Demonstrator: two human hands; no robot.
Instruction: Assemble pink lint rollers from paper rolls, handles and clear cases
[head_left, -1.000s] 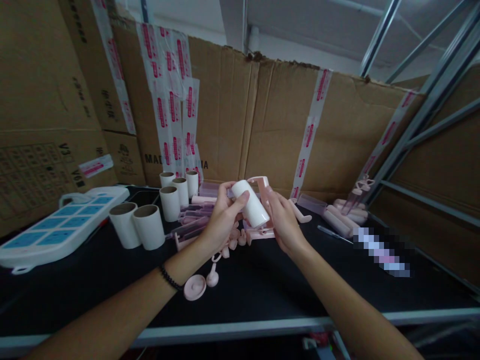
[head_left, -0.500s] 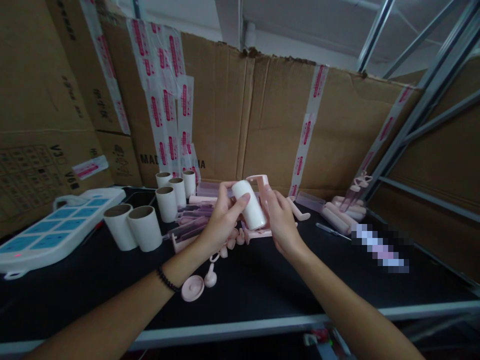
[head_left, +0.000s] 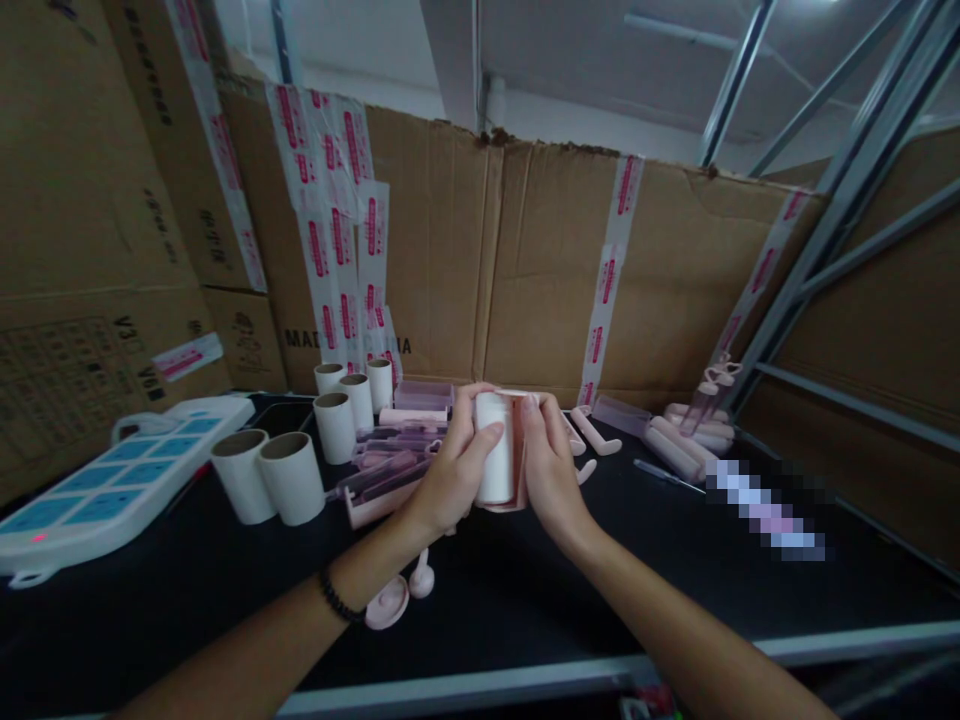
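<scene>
My left hand (head_left: 459,460) is closed around a smooth white roll (head_left: 494,455), the thumb lying across its front. My right hand (head_left: 551,460) grips a pink plastic holder (head_left: 519,470) whose top arm reaches over the roll. Both are held upright, side by side, above the black table; the roll sits against the holder's inside, though my fingers hide how far in it is. Below my left wrist lie a round pink disc (head_left: 388,602) and a small pink knob-ended piece (head_left: 421,576). Beyond my right hand rests an L-shaped pink part (head_left: 598,432).
Several white rolls with brown cores (head_left: 291,478) stand at the left, beside a white power strip (head_left: 120,465). Mauve and pink plastic parts (head_left: 386,462) are piled behind my left forearm. A screwdriver (head_left: 667,473) and pink cylinders (head_left: 679,445) lie right. Taped cardboard (head_left: 427,230) walls the back.
The roll has gone from tilted beside the holder to upright against its inside. Both hands have drawn closer together and sit lower in view, and the camera has tipped slightly up.
</scene>
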